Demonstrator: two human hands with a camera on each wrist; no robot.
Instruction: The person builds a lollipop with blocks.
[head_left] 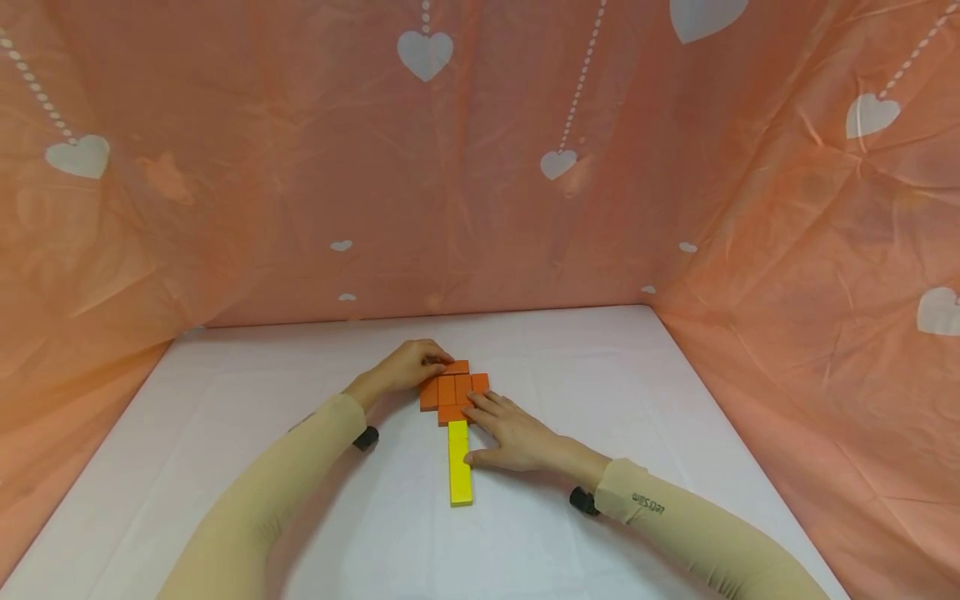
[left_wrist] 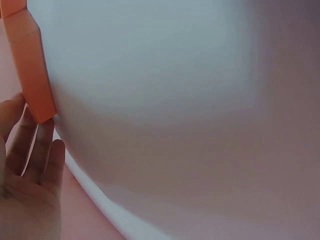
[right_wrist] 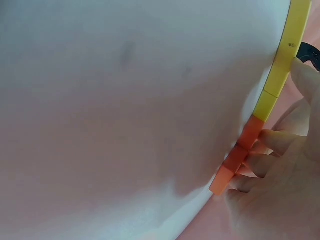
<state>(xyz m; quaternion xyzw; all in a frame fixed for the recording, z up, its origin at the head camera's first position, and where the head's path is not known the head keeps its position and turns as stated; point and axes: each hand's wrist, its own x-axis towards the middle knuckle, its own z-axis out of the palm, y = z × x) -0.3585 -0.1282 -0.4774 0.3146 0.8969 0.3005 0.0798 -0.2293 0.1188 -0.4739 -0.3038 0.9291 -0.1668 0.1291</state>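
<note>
In the head view, several flat orange blocks (head_left: 447, 390) lie packed together on the table. Below them a yellow strip (head_left: 460, 479) of blocks runs toward the near side, with a seam near its top. My left hand (head_left: 405, 364), at the group's upper left, pinches the left end of the farthest orange block (head_left: 459, 367) between thumb and fingers. Spread across the right side of the group, my right hand (head_left: 521, 437) rests its fingertips on orange blocks. Its thumb touches the yellow strip's right edge, as the right wrist view also shows beside the yellow block (right_wrist: 287, 55).
A white cloth (head_left: 225, 417) covers the table. Pink sheeting (head_left: 487, 208) with white hearts hangs behind it and along both sides. Dark wrist cameras (head_left: 583, 501) sit below both forearms.
</note>
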